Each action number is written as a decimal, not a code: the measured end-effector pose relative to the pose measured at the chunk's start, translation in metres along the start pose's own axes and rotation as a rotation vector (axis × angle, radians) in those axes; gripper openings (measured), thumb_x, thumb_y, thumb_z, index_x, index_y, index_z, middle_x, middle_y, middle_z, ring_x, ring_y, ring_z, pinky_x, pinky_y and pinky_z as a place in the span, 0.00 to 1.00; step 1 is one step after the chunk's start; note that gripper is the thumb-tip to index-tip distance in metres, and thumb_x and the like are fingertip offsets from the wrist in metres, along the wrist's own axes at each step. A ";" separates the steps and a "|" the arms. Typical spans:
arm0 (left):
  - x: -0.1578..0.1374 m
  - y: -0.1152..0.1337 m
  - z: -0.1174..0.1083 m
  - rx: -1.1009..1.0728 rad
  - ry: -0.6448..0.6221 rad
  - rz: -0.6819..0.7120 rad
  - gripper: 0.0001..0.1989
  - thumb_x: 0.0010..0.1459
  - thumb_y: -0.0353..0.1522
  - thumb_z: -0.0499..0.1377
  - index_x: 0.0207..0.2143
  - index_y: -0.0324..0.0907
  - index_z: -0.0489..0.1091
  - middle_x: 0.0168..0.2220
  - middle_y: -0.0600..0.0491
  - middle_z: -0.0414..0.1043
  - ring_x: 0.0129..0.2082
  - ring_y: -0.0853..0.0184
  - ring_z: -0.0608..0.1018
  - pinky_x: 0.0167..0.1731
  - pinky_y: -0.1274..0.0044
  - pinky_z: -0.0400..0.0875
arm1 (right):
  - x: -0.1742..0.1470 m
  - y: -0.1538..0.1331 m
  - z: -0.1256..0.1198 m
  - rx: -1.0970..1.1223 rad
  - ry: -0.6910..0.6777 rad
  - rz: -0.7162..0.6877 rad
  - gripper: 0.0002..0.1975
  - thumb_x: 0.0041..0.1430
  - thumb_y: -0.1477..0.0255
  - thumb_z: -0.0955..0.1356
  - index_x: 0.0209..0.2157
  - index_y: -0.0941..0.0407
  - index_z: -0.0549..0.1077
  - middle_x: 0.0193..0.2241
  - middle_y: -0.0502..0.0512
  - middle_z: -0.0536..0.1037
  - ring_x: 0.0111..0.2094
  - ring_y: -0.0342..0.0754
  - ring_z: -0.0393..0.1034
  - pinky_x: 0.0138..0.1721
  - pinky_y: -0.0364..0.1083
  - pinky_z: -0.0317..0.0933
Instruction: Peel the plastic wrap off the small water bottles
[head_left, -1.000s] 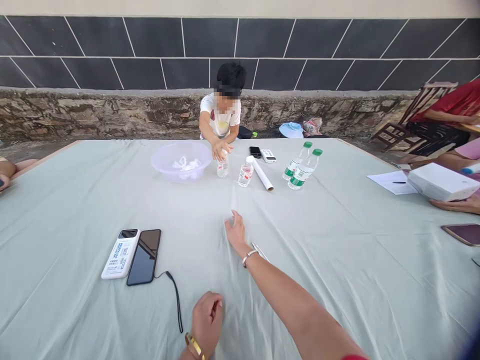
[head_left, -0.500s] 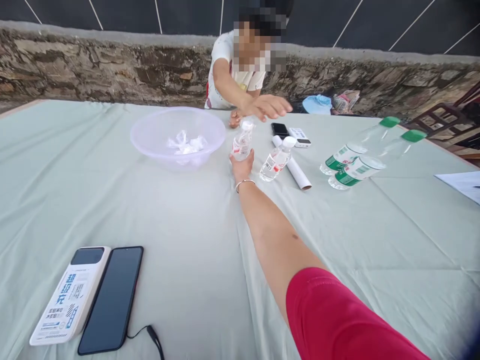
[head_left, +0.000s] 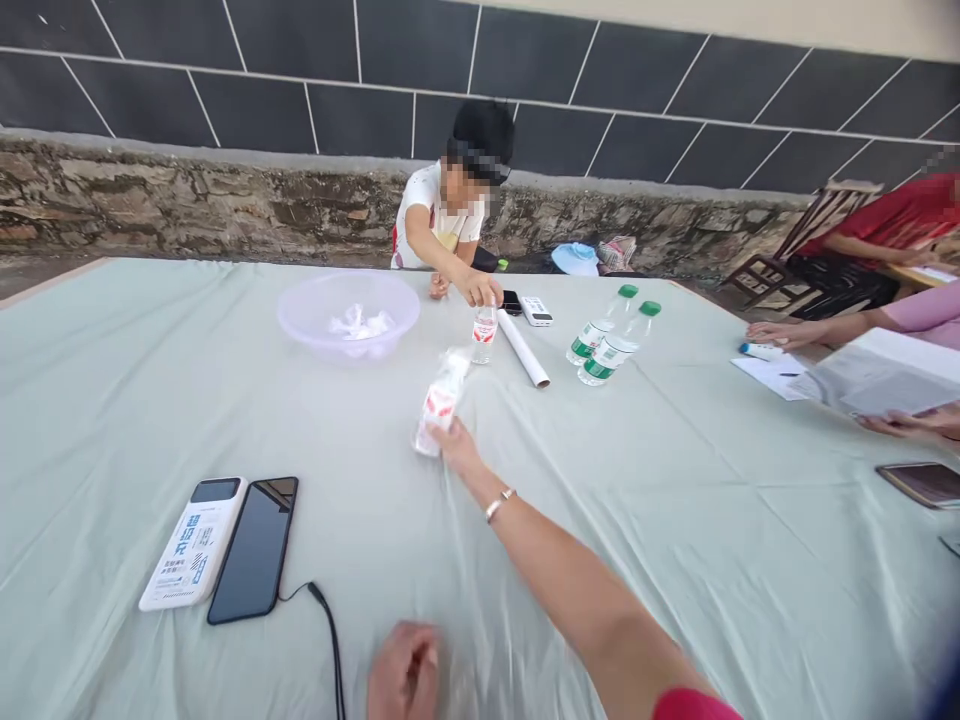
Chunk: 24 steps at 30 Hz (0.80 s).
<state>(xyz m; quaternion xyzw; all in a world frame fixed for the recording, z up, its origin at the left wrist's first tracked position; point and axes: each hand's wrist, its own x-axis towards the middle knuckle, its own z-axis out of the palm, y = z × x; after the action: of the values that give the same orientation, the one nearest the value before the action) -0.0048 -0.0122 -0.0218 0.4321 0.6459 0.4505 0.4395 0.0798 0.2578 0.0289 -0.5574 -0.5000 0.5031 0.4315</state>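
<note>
My right hand (head_left: 456, 446) is wrapped round the lower part of a small water bottle (head_left: 437, 408) with a red-and-white label. The bottle leans to the right and its top is smeared by motion. At the bottom edge, my left hand (head_left: 405, 668) shows with curled fingers, low over the cloth, and nothing can be seen in it. Across the table, a person's hand (head_left: 480, 286) grips a second small water bottle (head_left: 484, 338) at its cap. That bottle stands upright beside a white paper roll (head_left: 524, 350).
A translucent purple basin (head_left: 289, 325) with crumpled white pieces stands at the back left. Two green-capped bottles (head_left: 611, 350) stand right of the roll. A power bank (head_left: 191, 550) and a phone (head_left: 255, 550) lie front left. Other people with papers (head_left: 892, 370) sit at the right.
My right hand has drawn the bottle nearer and slightly left. My left hand has come into view below. The person's hand has come down on the other bottle's cap. The camera has tilted up.
</note>
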 end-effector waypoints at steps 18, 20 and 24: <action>-0.014 0.055 -0.012 -0.959 -0.098 -0.347 0.27 0.46 0.49 0.64 0.42 0.38 0.70 0.33 0.48 0.75 0.31 0.63 0.78 0.34 0.71 0.72 | -0.225 0.024 -0.094 -0.366 -0.362 0.020 0.23 0.59 0.53 0.59 0.35 0.56 0.75 0.32 0.57 0.76 0.35 0.52 0.70 0.42 0.52 0.62; -0.011 0.055 -0.012 -0.909 -0.041 -0.347 0.26 0.44 0.47 0.66 0.40 0.38 0.69 0.30 0.51 0.74 0.27 0.66 0.76 0.31 0.73 0.71 | -0.205 0.025 -0.118 -0.717 0.003 -0.115 0.17 0.58 0.60 0.62 0.41 0.55 0.73 0.40 0.59 0.75 0.42 0.54 0.68 0.47 0.52 0.59; -0.007 0.059 -0.004 -0.830 0.033 -0.373 0.25 0.42 0.48 0.66 0.34 0.39 0.68 0.24 0.57 0.69 0.22 0.72 0.72 0.25 0.77 0.66 | -0.174 0.033 -0.139 -1.121 0.133 -0.033 0.18 0.57 0.66 0.64 0.47 0.58 0.71 0.44 0.65 0.72 0.47 0.59 0.65 0.46 0.52 0.57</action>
<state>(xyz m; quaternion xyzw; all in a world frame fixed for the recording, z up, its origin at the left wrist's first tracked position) 0.0027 -0.0070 0.0367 0.0883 0.4845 0.5913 0.6386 0.2229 0.0839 0.0353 -0.7241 -0.6709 0.1177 0.1079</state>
